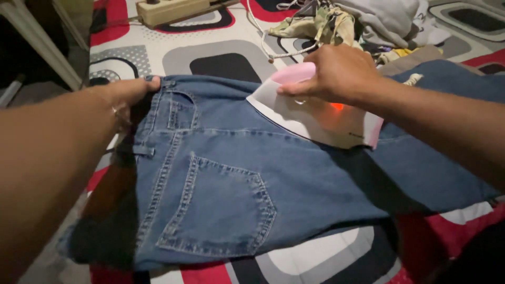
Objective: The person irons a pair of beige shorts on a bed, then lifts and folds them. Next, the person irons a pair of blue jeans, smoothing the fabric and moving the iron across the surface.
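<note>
Blue denim jeans lie flat on a patterned red, grey and white cloth, back pocket facing up. My left hand grips the waistband at the left, a ring on one finger. My right hand is closed on the pink handle of a white and pink clothes iron. The iron rests on the jeans just right of the waistband, its tip pointing left. An orange light glows on its side.
A pile of crumpled clothes lies at the top right. A beige power strip sits at the top, with a white cord running down from it. A dark gap and a pale furniture leg are at the top left.
</note>
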